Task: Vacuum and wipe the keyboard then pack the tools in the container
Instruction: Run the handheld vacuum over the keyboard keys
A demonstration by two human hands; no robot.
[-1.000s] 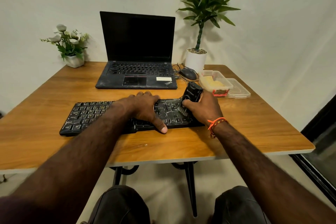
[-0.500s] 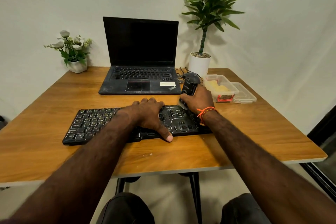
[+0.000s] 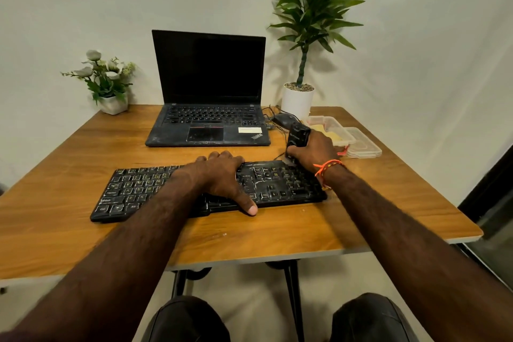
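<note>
A dusty black keyboard lies across the wooden table. My left hand rests flat on its middle, thumb at the front edge, holding it down. My right hand grips a small black handheld vacuum, held upright at the keyboard's far right corner; its nozzle is hidden behind my hand. A clear plastic container with a yellow cloth inside sits just behind my right hand, and its lid lies beside it on the right.
An open black laptop stands behind the keyboard, with a black mouse and cables to its right. A white-potted tall plant and a small flower pot stand at the back. The table's right edge is close to the lid.
My right hand has carried the vacuum from the keyboard's right-hand keys back to its far right corner. The left hand has stayed on the keyboard. The view has tilted.
</note>
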